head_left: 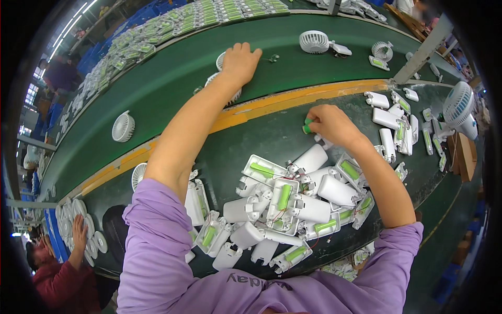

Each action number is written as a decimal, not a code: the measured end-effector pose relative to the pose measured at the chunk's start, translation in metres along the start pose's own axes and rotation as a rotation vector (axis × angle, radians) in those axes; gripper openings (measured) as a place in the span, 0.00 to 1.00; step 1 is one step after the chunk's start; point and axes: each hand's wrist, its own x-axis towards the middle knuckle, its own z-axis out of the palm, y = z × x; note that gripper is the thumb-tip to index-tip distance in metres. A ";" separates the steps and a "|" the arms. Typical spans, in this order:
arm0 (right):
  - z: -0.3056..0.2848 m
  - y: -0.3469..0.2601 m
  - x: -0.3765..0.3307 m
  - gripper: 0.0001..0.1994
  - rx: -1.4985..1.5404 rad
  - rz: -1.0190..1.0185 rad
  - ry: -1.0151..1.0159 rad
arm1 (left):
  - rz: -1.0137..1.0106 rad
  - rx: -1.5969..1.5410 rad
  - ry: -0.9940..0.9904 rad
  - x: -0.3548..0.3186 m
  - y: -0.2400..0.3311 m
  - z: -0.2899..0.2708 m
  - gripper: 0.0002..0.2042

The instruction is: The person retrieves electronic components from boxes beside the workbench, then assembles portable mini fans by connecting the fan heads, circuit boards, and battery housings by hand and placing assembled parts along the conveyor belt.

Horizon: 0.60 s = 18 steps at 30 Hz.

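The left hand [239, 63] reaches over the green conveyor belt [172, 78] and lies half-open on a white fan head [226, 78]. The right hand [330, 124] is closed on a green battery [307, 127] above the pile of white handle shells [282, 209]. It seems a pick-up step; next it needs a firm grip on the fan head.

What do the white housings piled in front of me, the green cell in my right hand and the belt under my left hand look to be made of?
White housings: likely moulded plastic, smooth with a slight sheen, rounded corners and thin walls.
Green cell pinched in the right hand: seemingly a wrapped battery; only its glossy green end shows.
Belt under the left hand: dark green, matte, probably rubber or PVC sheet, seamless and even.
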 end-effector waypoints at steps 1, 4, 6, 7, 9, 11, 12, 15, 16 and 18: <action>0.004 0.007 -0.004 0.11 0.042 -0.059 0.049 | -0.012 0.005 -0.094 -0.007 -0.005 -0.002 0.13; 0.007 0.005 -0.018 0.10 0.152 -0.093 0.126 | 0.005 0.047 -0.231 -0.032 -0.018 -0.020 0.12; 0.007 0.006 -0.027 0.09 0.222 -0.061 0.153 | 0.038 0.081 -0.275 -0.052 -0.022 -0.033 0.11; 0.009 0.014 -0.030 0.09 0.472 -0.045 0.196 | 0.018 0.108 -0.276 -0.061 -0.022 -0.038 0.10; 0.004 0.017 -0.035 0.09 0.720 -0.045 0.238 | -0.013 0.145 -0.271 -0.077 -0.031 -0.041 0.09; -0.010 0.010 -0.039 0.10 0.818 -0.028 0.239 | 0.035 0.133 -0.115 -0.094 -0.044 -0.037 0.07; -0.013 0.005 -0.044 0.10 0.930 -0.021 0.272 | 0.004 0.131 -0.086 -0.102 -0.042 -0.036 0.08; -0.023 -0.014 -0.053 0.09 0.924 -0.175 0.382 | -0.020 -0.527 0.100 -0.121 -0.032 -0.044 0.05; -0.027 -0.015 -0.052 0.10 0.941 -0.177 0.369 | -0.132 -0.726 0.130 -0.123 -0.026 -0.047 0.03; -0.026 -0.027 -0.052 0.10 0.983 -0.229 0.316 | -0.359 -1.149 0.047 -0.122 -0.003 -0.078 0.03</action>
